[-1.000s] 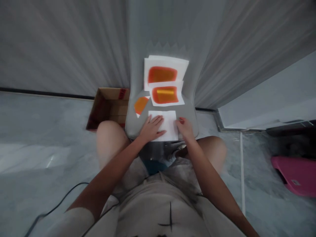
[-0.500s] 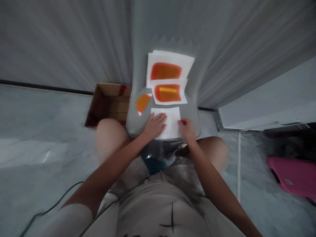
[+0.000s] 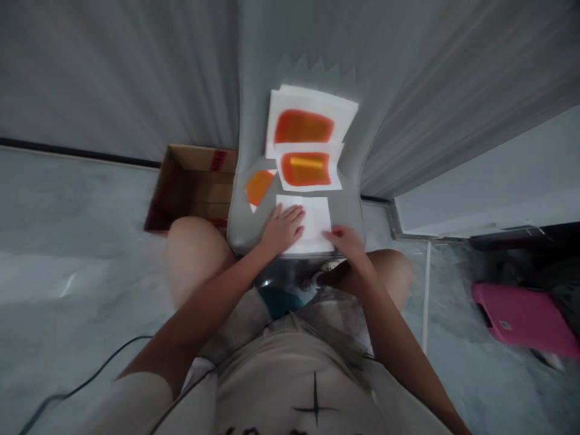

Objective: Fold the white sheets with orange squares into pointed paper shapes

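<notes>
A sheet of white paper (image 3: 315, 214) lies on the near end of a grey padded seat (image 3: 351, 208). My left hand (image 3: 284, 231) rests flat on its left half, fingers stretched out. At the sheet's lower right edge, my right hand (image 3: 347, 240) has its thumb and fingertips together on the paper. Just beyond lies a smaller white sheet with an orange shape and a yellow bar (image 3: 306, 169). Behind that, partly covered, are larger white sheets with an orange-red shape (image 3: 303, 127). An orange and white cut piece (image 3: 260, 188) sits to the left.
An open cardboard box (image 3: 193, 193) stands on the floor left of the seat. Grey curtains (image 3: 136, 78) hang on both sides. A pink plastic object (image 3: 525, 320) lies on the floor at the right, and a dark cable (image 3: 95, 377) runs at the lower left.
My right hand has shifted slightly down and left along the sheet's right edge, its fingertips now over the paper. My left hand stays flat. The whole view has shifted a little.
</notes>
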{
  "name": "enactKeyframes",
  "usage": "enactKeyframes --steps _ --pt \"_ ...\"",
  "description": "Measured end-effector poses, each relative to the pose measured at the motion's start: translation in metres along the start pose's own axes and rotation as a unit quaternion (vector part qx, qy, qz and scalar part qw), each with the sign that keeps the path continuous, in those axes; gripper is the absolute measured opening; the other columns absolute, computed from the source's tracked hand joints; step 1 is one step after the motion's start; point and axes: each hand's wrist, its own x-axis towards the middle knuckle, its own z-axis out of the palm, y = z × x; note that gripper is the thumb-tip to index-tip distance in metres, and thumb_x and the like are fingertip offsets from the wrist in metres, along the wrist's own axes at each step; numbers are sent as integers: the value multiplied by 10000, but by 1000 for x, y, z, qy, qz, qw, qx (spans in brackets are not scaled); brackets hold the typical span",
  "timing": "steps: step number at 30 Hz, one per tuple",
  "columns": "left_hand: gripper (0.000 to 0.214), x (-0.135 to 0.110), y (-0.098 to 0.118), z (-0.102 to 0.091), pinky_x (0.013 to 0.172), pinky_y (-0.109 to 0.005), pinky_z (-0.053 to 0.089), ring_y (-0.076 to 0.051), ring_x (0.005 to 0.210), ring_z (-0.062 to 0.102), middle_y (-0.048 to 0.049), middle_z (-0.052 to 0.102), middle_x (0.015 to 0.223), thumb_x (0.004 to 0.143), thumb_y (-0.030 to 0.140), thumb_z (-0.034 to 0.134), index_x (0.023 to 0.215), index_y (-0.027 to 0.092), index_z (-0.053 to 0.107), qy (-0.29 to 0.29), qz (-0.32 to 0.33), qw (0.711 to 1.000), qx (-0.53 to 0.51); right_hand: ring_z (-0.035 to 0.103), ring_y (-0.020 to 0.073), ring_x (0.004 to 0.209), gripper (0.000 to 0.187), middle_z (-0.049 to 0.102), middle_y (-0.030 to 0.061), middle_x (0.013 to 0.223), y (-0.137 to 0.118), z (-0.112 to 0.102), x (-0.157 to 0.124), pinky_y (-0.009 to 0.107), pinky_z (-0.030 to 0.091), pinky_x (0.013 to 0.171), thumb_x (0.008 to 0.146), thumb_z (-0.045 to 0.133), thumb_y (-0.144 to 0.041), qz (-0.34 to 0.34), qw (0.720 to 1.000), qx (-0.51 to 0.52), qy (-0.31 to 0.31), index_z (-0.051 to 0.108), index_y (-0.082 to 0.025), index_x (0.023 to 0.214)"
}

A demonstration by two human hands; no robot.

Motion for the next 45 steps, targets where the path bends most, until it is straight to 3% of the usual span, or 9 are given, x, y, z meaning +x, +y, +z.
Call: enactKeyframes --steps 8,14,17,20,24,30,38,41,45 --pt "738 -5 -6 0 1342 -613 109 -325 1588 346 -168 404 1682 1020 618 513 1582 141 466 -11 54 998 12 619 195 732 493 727 39 820 10 5 -18 318 493 674 699 780 -611 -11 996 88 -9 711 -170 909" --pt "527 -3 -2 -1 1340 -589 148 -262 1578 375 -116 456 1660 1118 395 299 1546 182 521 3 28 1000 0 697 272 1140 632 774 108 1237 -10 7 -23 408 542 1007 915 555 -701 -74 991 114 15 752 -180 1214" --pt "499 -2 -3 -1 1338 -573 182 -247 1561 404 -93 478 1649 1095 307 333 1542 207 530 0 17 1000 -16 664 270 1280 753 736 117 1353 -21 13 -21 423 518 1100 985 380 -754 -81 984 156 29 710 -184 1351" --pt "509 0 -6 -1 1335 -566 200 -274 1576 375 -95 475 1652 1068 322 416 1551 201 522 -1 12 1000 -22 650 277 1319 737 722 121 1384 -25 20 -15 454 497 1149 958 462 -763 -99 981 165 28 711 -199 1363" --pt "555 0 -10 1 1334 -537 226 -306 1574 367 -132 508 1620 1027 391 532 1536 170 525 16 -5 1000 -26 556 280 1439 594 614 105 1535 -21 33 -5 494 420 1230 916 634 -656 -180 975 132 10 731 -243 1331" --pt "633 0 -15 7 1313 -454 323 -316 1494 459 -175 533 1557 898 304 676 1483 105 539 42 -40 996 -67 499 282 1475 630 557 160 1569 -4 54 4 514 363 1269 922 665 -485 -277 960 6 38 613 -198 1480" --pt "622 -1 -15 12 1295 -426 378 -256 1535 429 -172 450 1639 983 217 468 1594 119 397 103 -83 985 -113 504 297 1463 542 541 151 1580 8 60 3 533 371 1263 971 591 -428 -282 956 -68 42 632 -205 1464" --pt "594 -4 -11 6 1320 -435 332 -251 1585 354 -144 404 1683 1044 290 425 1612 124 383 85 -29 993 -74 492 303 1475 547 520 162 1598 9 63 1 532 373 1261 998 547 -444 -298 949 -85 51 624 -183 1473" --pt "523 -6 -7 -1 1327 -471 296 -269 1637 231 -79 402 1699 1080 347 406 1559 161 501 39 43 998 -12 488 303 1480 533 517 148 1602 10 68 1 539 382 1254 1008 517 -439 -304 944 -109 66 620 -204 1475"
